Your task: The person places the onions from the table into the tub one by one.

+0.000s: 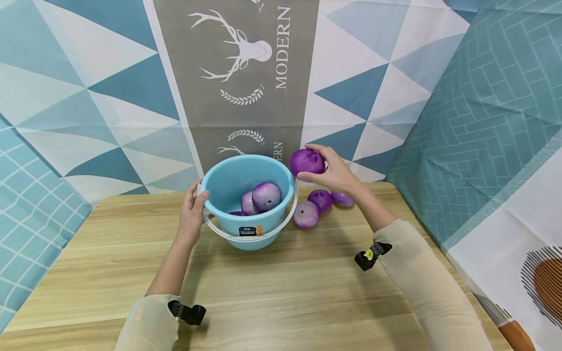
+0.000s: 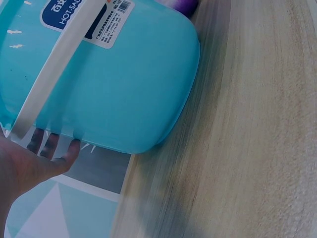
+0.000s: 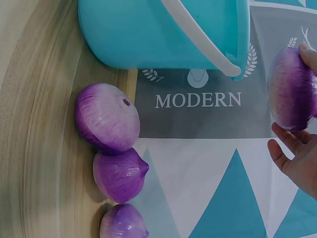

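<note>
A light blue bucket (image 1: 249, 233) stands upright on the wooden table, its white handle (image 1: 250, 238) hanging down in front. My left hand (image 1: 190, 212) holds the bucket's left side near the rim and handle joint. In the left wrist view, some fingers (image 2: 49, 146) meet the bucket's wall. Purple onions (image 1: 266, 196) lie inside the bucket, the lower ones partly hidden. My right hand (image 1: 331, 170) grips another purple onion (image 1: 306, 162) between thumb and fingers, raised beside the bucket's right rim. Below it, three onions (image 3: 108, 118) rest on the table right of the bucket.
The wooden table (image 1: 281, 292) extends in front of the bucket. A patterned cloth wall (image 1: 351, 87) with a deer print rises close behind it. Teal brick-patterned cloth (image 1: 496, 112) stands on the right, and blue tile-patterned cloth (image 1: 30, 195) on the left.
</note>
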`<state>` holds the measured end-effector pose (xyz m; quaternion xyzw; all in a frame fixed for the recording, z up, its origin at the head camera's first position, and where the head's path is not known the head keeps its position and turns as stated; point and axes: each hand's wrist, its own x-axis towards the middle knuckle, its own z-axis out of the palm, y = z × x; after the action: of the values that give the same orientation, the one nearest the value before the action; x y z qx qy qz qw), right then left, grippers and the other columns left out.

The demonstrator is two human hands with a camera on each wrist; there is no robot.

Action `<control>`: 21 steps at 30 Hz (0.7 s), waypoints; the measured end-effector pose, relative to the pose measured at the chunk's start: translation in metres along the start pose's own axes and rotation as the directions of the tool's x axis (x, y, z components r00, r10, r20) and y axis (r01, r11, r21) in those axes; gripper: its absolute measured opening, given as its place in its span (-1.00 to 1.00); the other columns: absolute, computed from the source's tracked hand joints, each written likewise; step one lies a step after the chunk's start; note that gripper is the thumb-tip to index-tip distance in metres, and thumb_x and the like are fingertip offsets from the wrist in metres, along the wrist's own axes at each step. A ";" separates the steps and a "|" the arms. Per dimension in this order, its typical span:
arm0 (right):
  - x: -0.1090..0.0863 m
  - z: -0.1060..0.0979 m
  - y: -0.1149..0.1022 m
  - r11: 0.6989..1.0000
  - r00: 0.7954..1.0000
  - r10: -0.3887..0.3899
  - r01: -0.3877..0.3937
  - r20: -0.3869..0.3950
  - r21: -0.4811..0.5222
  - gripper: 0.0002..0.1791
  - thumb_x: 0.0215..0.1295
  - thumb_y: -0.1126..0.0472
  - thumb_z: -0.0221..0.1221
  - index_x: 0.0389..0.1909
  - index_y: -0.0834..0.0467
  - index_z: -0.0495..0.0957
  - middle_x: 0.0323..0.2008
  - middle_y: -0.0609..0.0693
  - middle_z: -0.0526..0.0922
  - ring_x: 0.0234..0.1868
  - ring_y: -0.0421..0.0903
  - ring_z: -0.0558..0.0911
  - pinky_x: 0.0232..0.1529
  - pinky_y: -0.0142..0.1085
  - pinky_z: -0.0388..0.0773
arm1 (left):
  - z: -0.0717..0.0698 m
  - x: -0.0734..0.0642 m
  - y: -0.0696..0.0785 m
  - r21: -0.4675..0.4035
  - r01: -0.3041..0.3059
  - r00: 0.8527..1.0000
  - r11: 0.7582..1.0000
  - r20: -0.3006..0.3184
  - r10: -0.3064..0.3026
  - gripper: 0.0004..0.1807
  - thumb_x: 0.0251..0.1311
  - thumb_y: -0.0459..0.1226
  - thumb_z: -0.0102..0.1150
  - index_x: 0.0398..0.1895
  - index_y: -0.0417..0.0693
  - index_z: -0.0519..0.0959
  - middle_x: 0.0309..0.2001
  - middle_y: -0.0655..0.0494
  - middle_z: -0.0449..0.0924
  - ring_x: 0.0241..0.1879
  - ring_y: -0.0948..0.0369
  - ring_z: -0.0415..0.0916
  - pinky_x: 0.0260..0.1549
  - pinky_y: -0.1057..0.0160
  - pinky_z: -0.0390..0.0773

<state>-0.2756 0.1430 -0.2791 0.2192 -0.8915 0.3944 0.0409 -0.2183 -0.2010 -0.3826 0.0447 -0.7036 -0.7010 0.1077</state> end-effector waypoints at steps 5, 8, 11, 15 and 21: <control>0.002 0.002 -0.002 1.000 1.000 -0.004 0.004 0.003 -0.006 -0.13 -0.03 -0.23 0.32 0.34 -0.15 0.21 0.21 0.06 0.31 0.15 0.03 0.41 0.07 -0.01 0.54 | 0.000 0.001 -0.001 0.000 0.002 1.000 1.000 -0.003 -0.002 -0.44 0.35 -0.01 -0.13 0.40 0.27 0.12 0.14 0.06 0.29 0.02 0.16 0.38 -0.17 0.25 0.63; 0.004 0.004 -0.004 1.000 1.000 -0.012 0.012 0.005 -0.010 -0.11 -0.03 -0.23 0.32 0.34 -0.13 0.20 0.22 0.06 0.31 0.15 0.03 0.41 0.07 -0.01 0.55 | 0.000 0.000 -0.001 0.002 0.001 1.000 1.000 -0.002 -0.001 -0.44 0.34 -0.01 -0.14 0.40 0.27 0.12 0.13 0.06 0.29 0.02 0.16 0.38 -0.10 0.15 0.61; 0.006 0.007 -0.007 1.000 1.000 -0.019 0.019 0.015 -0.014 -0.11 -0.04 -0.24 0.32 0.34 -0.17 0.20 0.22 0.07 0.31 0.14 0.03 0.42 0.06 -0.02 0.56 | 0.000 0.000 0.000 0.002 -0.003 1.000 1.000 0.001 0.003 -0.44 0.34 -0.01 -0.14 0.40 0.27 0.11 0.15 0.04 0.28 0.03 0.16 0.37 0.00 -0.02 0.52; 0.010 0.010 -0.009 0.999 0.999 -0.038 0.038 0.020 -0.017 -0.12 -0.06 -0.26 0.32 0.33 -0.22 0.21 0.19 0.08 0.32 0.11 0.02 0.45 0.03 -0.05 0.57 | 0.000 -0.001 0.000 0.004 -0.008 1.000 1.000 0.010 0.008 -0.44 0.34 0.00 -0.14 0.40 0.28 0.10 0.17 0.02 0.27 0.05 0.16 0.36 0.05 -0.11 0.45; 0.014 0.014 -0.013 0.997 0.997 -0.075 0.075 0.014 -0.013 -0.14 -0.05 -0.24 0.33 0.32 -0.23 0.23 0.16 0.07 0.35 0.07 -0.02 0.47 0.00 -0.09 0.58 | 0.000 -0.001 0.000 0.009 -0.002 1.000 1.000 0.009 0.002 -0.44 0.35 0.01 -0.15 0.40 0.28 0.11 0.18 0.02 0.27 0.07 0.14 0.35 0.05 -0.11 0.44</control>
<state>-0.2814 0.1205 -0.2761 0.2550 -0.8854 0.3852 0.0509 -0.2176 -0.2006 -0.3823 0.0412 -0.7074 -0.6977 0.1049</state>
